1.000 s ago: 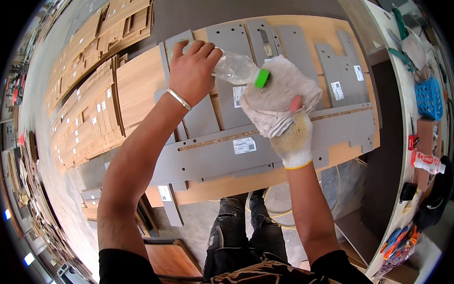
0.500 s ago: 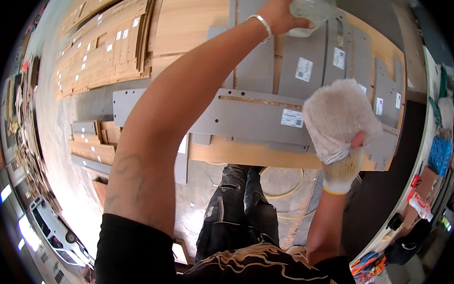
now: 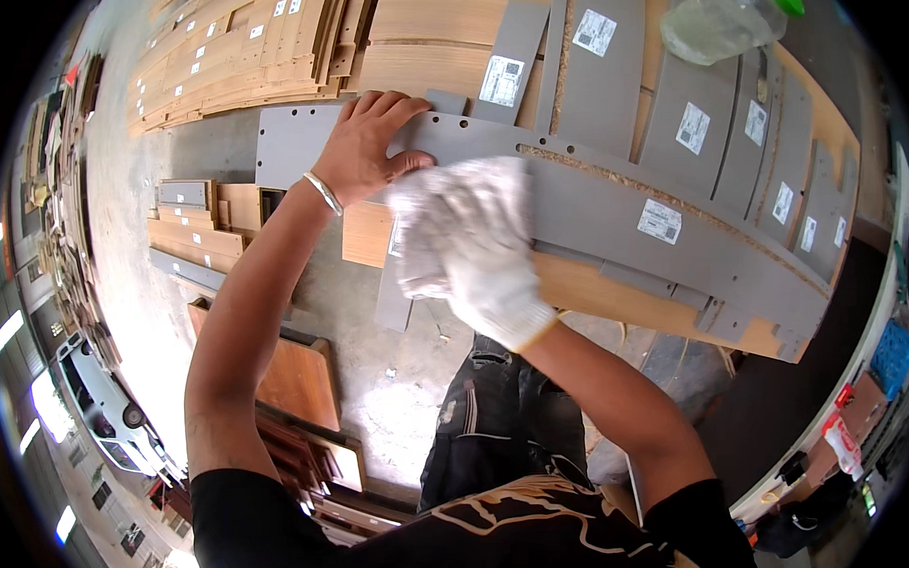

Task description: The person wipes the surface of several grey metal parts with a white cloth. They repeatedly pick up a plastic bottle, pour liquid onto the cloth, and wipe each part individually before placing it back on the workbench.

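Note:
A long grey panel (image 3: pixel 591 184) with holes and a slot lies across the other boards. My bare left hand (image 3: pixel 374 142) rests on its left part, fingers spread over the far edge and thumb apart. My right hand (image 3: pixel 494 273), in a white knit glove, grips a fluffy pale cloth (image 3: pixel 462 199) against the panel just right of my left hand. The cloth is smeared by motion, and the gloved fingertips are hard to make out. At the far right, a clear plastic bottle (image 3: pixel 716 22) with a green cap and cloudy liquid is on the grey boards, touched by neither hand.
Several labelled grey boards (image 3: pixel 597 59) lie beneath and beyond the panel on a wooden board (image 3: pixel 615 288). Stacks of wooden boards (image 3: pixel 236 61) stand at the far left, smaller pieces (image 3: pixel 197 228) nearer. A blue basket (image 3: pixel 892 359) sits at the right.
My left hand has let go of the bottle and come down left onto the panel. My right hand has brought the cloth leftward onto the panel. The view has shifted.

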